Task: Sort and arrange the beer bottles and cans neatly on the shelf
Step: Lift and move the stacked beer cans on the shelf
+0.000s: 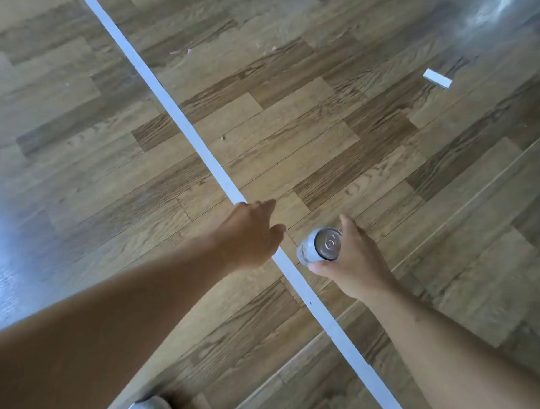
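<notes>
One camera on the person's head, looking steeply down at the wooden floor point(296, 128), both hands close below, tilted view

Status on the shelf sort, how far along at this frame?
Done: cannot tell; no shelf is in view, only wood floor crossed by a white tape line. In hand: the right hand grips one can, top toward the camera; the left hand holds nothing. Left: this can is not yet shelved; any other bottles or cans are out of view.

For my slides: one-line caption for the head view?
Right hand holds a can over the taped wooden floor; left hand empty.
</notes>
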`<state>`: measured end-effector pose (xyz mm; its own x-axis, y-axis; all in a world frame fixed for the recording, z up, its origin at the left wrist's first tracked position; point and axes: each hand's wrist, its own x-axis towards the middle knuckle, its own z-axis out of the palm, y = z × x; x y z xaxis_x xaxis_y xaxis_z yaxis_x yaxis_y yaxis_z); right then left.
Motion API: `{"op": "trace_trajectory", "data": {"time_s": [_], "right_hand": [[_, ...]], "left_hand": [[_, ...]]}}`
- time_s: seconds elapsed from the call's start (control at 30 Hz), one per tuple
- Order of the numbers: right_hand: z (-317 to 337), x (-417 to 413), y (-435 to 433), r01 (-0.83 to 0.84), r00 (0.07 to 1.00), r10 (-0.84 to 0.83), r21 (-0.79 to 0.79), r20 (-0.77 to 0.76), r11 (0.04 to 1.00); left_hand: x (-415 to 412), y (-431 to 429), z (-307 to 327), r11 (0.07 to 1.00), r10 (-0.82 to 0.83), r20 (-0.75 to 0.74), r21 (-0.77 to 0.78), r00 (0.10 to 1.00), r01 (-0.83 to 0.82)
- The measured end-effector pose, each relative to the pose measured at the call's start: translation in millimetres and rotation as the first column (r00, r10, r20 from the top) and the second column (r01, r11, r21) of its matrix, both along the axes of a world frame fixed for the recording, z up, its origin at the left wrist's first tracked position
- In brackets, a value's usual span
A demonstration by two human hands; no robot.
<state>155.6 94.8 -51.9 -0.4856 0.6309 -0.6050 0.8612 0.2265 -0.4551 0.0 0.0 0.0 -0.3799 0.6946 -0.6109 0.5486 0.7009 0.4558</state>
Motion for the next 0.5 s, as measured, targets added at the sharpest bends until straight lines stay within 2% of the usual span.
{"op": "trace_trajectory", "data": {"time_s": [0.17,0.3,0.4,0.5], "right_hand": [[-12.3,-1.6,-9.7,0.022,1.0,-0.019,0.15,-0.021,0.988],[12.4,-5.5,-15.4,0.037,0.994,-0.014,0.217,-0.105,0.976],[58.6,-6.2,-11.6,0.041,0.979,-0.017,0.118,-0.203,0.992],[127.7,-9.8,2.4,-0.016,0.956,-0.009,-0.084,-0.292,0.996]], "left_hand": [[2.5,-14.8,-4.1,0.994,-0.088,-0.002,-0.058,0.996,0.088],[3.5,-22.3,14.5,0.991,-0.09,0.04,-0.1,0.995,0.093],[7.8,-26.0,34.7,0.998,-0.03,0.107,-0.047,0.994,0.035],[-2.4,-27.0,80.8,0.993,0.08,0.302,0.059,0.95,-0.102]]}}
